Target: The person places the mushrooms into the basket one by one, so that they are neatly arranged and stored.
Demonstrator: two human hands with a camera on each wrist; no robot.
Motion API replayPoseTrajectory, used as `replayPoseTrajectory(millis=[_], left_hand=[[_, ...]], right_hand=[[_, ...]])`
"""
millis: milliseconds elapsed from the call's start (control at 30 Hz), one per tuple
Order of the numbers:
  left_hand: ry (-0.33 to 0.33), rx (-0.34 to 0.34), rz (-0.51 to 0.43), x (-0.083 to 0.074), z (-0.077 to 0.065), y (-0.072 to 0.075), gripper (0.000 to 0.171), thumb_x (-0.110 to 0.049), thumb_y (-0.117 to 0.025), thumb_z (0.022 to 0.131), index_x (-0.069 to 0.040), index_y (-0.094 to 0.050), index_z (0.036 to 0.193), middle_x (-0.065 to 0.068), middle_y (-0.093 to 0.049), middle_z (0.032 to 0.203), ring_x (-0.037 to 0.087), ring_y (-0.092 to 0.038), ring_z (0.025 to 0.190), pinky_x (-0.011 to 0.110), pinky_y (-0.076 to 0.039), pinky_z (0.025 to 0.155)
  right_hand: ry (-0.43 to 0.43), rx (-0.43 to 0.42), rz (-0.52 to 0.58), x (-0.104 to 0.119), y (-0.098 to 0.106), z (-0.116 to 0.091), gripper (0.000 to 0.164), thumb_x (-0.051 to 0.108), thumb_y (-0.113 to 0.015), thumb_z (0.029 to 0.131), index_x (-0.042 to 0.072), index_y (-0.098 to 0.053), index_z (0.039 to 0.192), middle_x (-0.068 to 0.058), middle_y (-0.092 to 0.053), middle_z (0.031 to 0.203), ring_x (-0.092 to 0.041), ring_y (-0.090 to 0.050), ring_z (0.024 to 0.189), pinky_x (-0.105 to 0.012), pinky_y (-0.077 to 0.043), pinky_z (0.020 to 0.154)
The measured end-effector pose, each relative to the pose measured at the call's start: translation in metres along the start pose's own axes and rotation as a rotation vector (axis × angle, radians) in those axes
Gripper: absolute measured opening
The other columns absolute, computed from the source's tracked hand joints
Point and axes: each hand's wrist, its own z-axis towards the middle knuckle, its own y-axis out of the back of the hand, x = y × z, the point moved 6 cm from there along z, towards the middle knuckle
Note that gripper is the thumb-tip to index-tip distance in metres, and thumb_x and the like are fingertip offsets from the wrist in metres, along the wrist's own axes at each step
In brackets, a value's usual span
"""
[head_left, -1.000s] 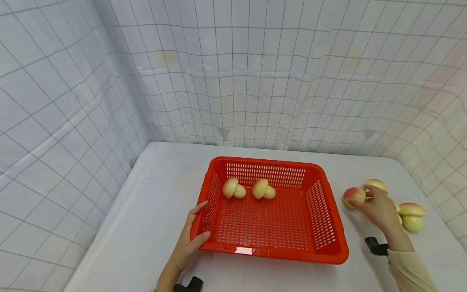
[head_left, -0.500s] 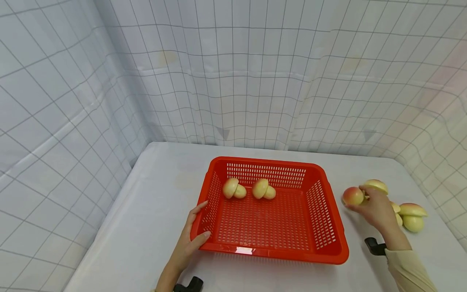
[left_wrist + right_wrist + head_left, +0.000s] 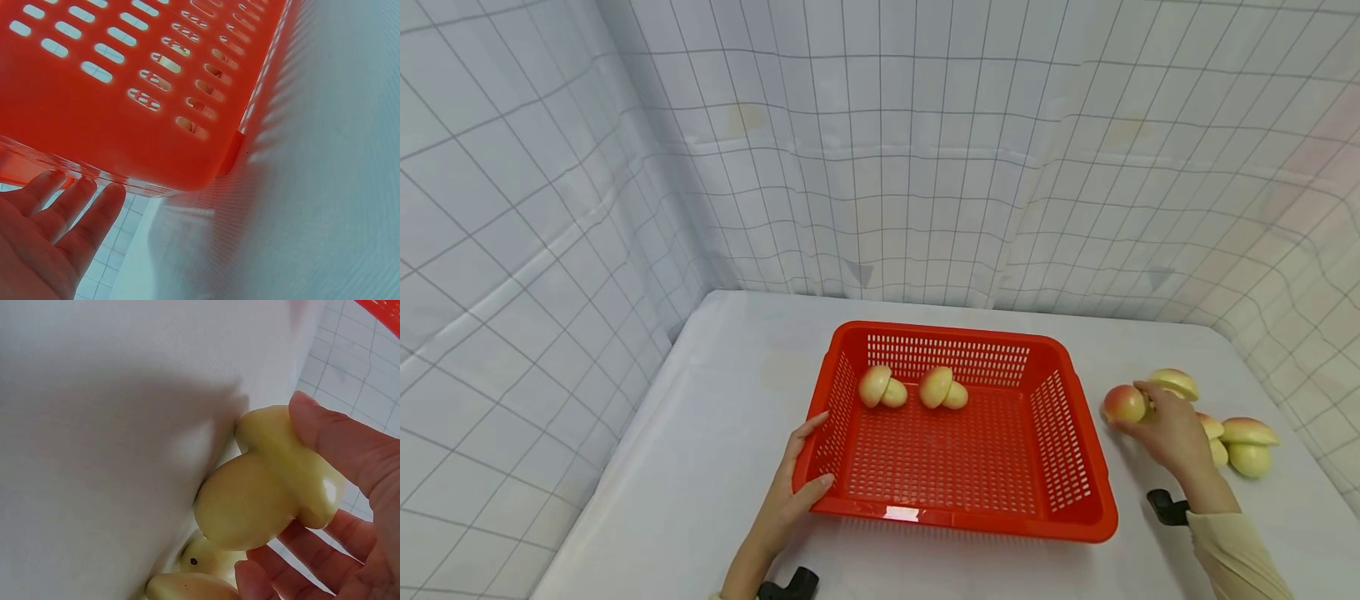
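Note:
In the head view, my left hand (image 3: 782, 500) holds the red plastic basket (image 3: 955, 523) at its front left corner, thumb over the rim; the left wrist view shows several fingertips against the rim's underside (image 3: 119, 150). My right hand (image 3: 1176, 429) grips a mushroom (image 3: 1125, 404) with a red-flushed yellow cap, right of the basket. Up close in the right wrist view, the thumb presses the cap of this mushroom (image 3: 247, 500) and fingers support it from the other side. Two pale yellow mushrooms (image 3: 882, 387) (image 3: 943, 388) lie in the basket near its back wall.
Several more mushrooms lie around the right hand: one behind it (image 3: 1174, 382), one partly hidden by it (image 3: 1216, 437), and one farther right (image 3: 1249, 446). A white cloth covers the table (image 3: 715, 400). White gridded curtains (image 3: 925, 167) stand behind and at both sides.
My right hand has shifted slightly left with the mushroom in its grip, showing more of the mushroom beside the wrist. My left hand and the basket have stayed practically still.

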Motion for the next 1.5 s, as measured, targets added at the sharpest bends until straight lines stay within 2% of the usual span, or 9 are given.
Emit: replayPoseTrajectory(millis=[233,433,633,767,1000,1233,1500], left_hand=[[-0.035,0.007,0.011,-0.001,0.001,0.001,0.066,-0.009,-0.054,0.085,-0.023,-0.031,0.145,0.012,-0.026,0.145,0.043,-0.04,0.117,0.043,-0.049,0.084],[-0.02,0.008,0.007,-0.001,0.0,0.001,0.067,-0.01,-0.055,0.084,-0.024,-0.031,0.145,0.012,-0.026,0.145,0.043,-0.039,0.117,0.043,-0.05,0.084],[-0.008,0.006,0.003,0.0,0.0,0.0,0.068,-0.011,-0.056,0.083,-0.024,-0.031,0.145,0.011,-0.026,0.145,0.042,-0.04,0.117,0.043,-0.05,0.083],[-0.007,0.004,0.003,0.0,0.0,0.0,0.067,-0.011,-0.056,0.083,-0.025,-0.031,0.144,0.012,-0.027,0.145,0.042,-0.04,0.117,0.043,-0.05,0.083],[-0.01,0.002,0.008,-0.001,0.0,0.0,0.067,-0.01,-0.055,0.083,-0.025,-0.031,0.145,0.012,-0.027,0.145,0.043,-0.04,0.117,0.043,-0.05,0.083],[-0.013,-0.002,0.018,-0.001,0.0,0.0,0.068,-0.01,-0.055,0.083,-0.025,-0.032,0.145,0.012,-0.027,0.145,0.043,-0.041,0.117,0.043,-0.051,0.083],[-0.007,-0.006,0.012,-0.001,0.0,0.0,0.068,-0.011,-0.056,0.082,-0.024,-0.032,0.144,0.012,-0.027,0.145,0.042,-0.04,0.117,0.043,-0.051,0.082]], right_hand=[[-0.018,0.018,0.011,0.002,-0.001,-0.001,0.066,0.025,-0.076,0.079,-0.012,-0.046,0.125,-0.038,-0.051,0.116,-0.049,-0.05,0.099,-0.061,-0.041,0.076],[-0.032,0.016,0.02,0.004,-0.002,-0.003,0.072,0.038,-0.073,0.082,-0.013,-0.046,0.126,-0.038,-0.051,0.116,-0.05,-0.05,0.101,-0.062,-0.041,0.076],[-0.024,-0.008,0.012,0.005,-0.002,-0.005,0.075,0.043,-0.071,0.083,-0.014,-0.046,0.125,-0.037,-0.052,0.114,-0.049,-0.052,0.097,-0.06,-0.043,0.074],[-0.03,-0.043,0.009,0.005,0.0,-0.005,0.078,0.047,-0.068,0.084,-0.016,-0.046,0.125,-0.036,-0.053,0.114,-0.047,-0.053,0.095,-0.058,-0.044,0.072],[-0.003,-0.114,0.032,0.014,0.009,-0.006,0.075,0.044,-0.069,0.083,-0.014,-0.049,0.125,-0.033,-0.055,0.113,-0.042,-0.055,0.089,-0.055,-0.045,0.066],[0.01,-0.202,0.065,0.023,0.018,-0.006,0.071,0.042,-0.073,0.081,-0.011,-0.052,0.125,-0.026,-0.06,0.106,-0.035,-0.055,0.086,-0.044,-0.043,0.063],[0.033,-0.312,0.104,0.038,0.028,-0.006,0.072,0.038,-0.078,0.077,-0.009,-0.055,0.125,-0.024,-0.06,0.11,-0.034,-0.056,0.086,-0.031,-0.039,0.063]])
